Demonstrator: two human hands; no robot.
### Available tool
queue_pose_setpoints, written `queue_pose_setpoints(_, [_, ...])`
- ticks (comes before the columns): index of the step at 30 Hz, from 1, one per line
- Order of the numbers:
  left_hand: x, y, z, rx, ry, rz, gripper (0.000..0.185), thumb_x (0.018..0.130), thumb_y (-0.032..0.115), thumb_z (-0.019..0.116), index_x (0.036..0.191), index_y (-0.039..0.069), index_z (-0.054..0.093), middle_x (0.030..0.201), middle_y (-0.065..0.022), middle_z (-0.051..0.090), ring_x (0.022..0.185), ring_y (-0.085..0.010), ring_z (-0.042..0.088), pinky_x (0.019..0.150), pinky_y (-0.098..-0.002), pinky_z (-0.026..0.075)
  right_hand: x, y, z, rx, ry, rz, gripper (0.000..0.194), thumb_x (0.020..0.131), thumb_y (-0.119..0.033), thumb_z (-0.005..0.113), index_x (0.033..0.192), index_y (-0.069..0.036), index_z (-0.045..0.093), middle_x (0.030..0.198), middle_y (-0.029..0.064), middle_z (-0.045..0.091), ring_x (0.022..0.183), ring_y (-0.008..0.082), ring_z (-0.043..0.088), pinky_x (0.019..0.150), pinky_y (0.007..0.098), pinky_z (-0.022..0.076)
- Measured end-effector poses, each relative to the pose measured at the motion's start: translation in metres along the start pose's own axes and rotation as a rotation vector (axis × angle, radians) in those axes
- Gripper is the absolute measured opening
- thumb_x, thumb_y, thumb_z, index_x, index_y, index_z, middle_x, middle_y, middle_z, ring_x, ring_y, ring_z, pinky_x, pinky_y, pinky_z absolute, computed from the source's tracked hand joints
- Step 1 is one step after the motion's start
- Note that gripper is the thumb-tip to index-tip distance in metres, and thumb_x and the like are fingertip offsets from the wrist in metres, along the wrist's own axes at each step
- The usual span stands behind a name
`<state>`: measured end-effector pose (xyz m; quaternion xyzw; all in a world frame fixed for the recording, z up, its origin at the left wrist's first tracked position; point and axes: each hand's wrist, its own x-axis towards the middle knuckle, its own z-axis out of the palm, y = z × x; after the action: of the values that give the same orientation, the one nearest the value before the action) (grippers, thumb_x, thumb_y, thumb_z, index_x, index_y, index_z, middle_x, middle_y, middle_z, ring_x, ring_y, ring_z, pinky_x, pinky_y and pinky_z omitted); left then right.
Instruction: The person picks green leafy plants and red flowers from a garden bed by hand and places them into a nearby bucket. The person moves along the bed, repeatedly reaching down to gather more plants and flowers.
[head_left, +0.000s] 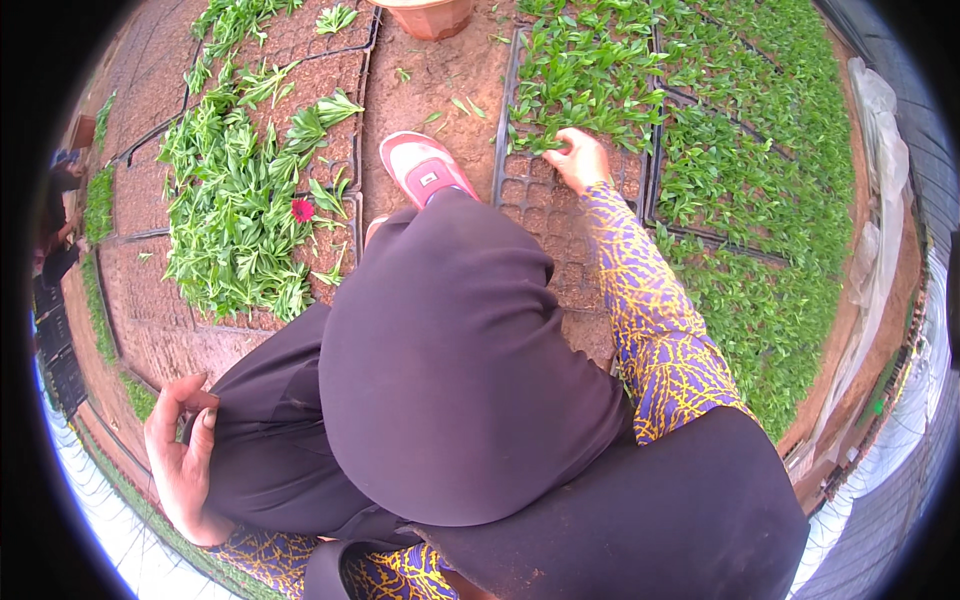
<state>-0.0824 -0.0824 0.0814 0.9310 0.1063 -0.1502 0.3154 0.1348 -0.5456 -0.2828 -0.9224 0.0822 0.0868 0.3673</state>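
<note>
My right hand (582, 160) reaches to a black plastic seedling tray (532, 196), its thumb and fingertips together at the lowest row of green seedlings (581, 82). Whether a stem is between those fingers cannot be made out. Nearer to me, the tray's cells show brown growing medium without plants. Down at the left, my left hand (184, 442) hangs beside my dark-clad knee, fingers curled and apart, with nothing seen in it. A heap of loose leafy cuttings (232, 217) lies across soil-filled trays at the left, a red flower (302, 211) at its right edge.
My pink shoe (427, 166) stands on the bare soil path between the trays. A terracotta-coloured pot (435, 19) is at the top. Planted trays (750, 165) spread to the right, beside crumpled plastic sheeting (877, 150). Another person (60, 225) is at the far left edge.
</note>
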Motion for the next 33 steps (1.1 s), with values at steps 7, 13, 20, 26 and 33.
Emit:
queue_pose_setpoints(7, [0.0,0.0,-0.003,0.005,-0.032,-0.027,0.031,0.092,0.007,0.064,0.12,-0.002,0.058,0.089,-0.0046,0.063,0.086,-0.0133,0.057,0.086,-0.0277,0.044,-0.02,0.067,-0.068,-0.321,0.022,0.254,0.02,0.076,-0.024,0.076,0.089,-0.01,0.069,0.091,0.0096,0.072,0.087,0.0265,0.069,0.081,0.038,0.053])
queue_pose_setpoints(13, [-0.001,0.011,0.004,-0.039,0.072,0.021,0.032,0.082,-0.002,0.065,0.114,0.0,0.063,0.085,-0.0061,0.064,0.083,-0.0141,0.06,0.079,-0.0276,0.048,-0.025,0.084,-0.057,-0.385,0.065,0.125,0.016,0.074,-0.022,0.078,0.081,-0.01,0.072,0.074,0.006,0.07,0.07,0.0191,0.068,0.068,0.0329,0.0534])
queue_pose_setpoints(20, [0.014,0.023,-0.008,0.116,-0.072,0.172,0.033,0.079,0.009,0.073,0.109,0.002,0.063,0.084,-0.0133,0.063,0.077,-0.0298,0.064,0.07,-0.037,0.051,0.078,-0.088,-0.075,0.304,0.065,-0.378,0.014,0.08,-0.013,0.076,0.089,-0.005,0.071,0.084,0.0054,0.07,0.077,0.0137,0.065,0.075,0.0307,0.0536])
queue_pose_setpoints(26, [0.004,-0.008,-0.023,-0.033,0.066,0.235,0.031,0.082,0.013,0.072,0.11,0.001,0.064,0.09,-0.0117,0.064,0.084,-0.0241,0.065,0.075,-0.0371,0.052,0.148,-0.265,-0.067,0.032,0.088,-0.624,0.054,0.089,-0.018,0.073,0.134,0.002,0.052,0.111,0.0107,0.068,0.093,0.0137,0.064,0.081,0.027,0.0528])
queue_pose_setpoints(33, [0.092,-0.138,0.029,0.304,0.37,-0.077,0.072,0.072,0.024,0.084,0.136,0.011,0.052,0.13,-0.017,0.055,0.12,-0.0324,0.054,0.103,-0.0408,0.046,0.028,-0.222,-0.015,0.0,-0.235,-0.745,0.031,0.082,-0.01,0.072,0.112,-0.007,0.067,0.104,0.0061,0.068,0.086,0.0159,0.064,0.079,0.0304,0.0531])
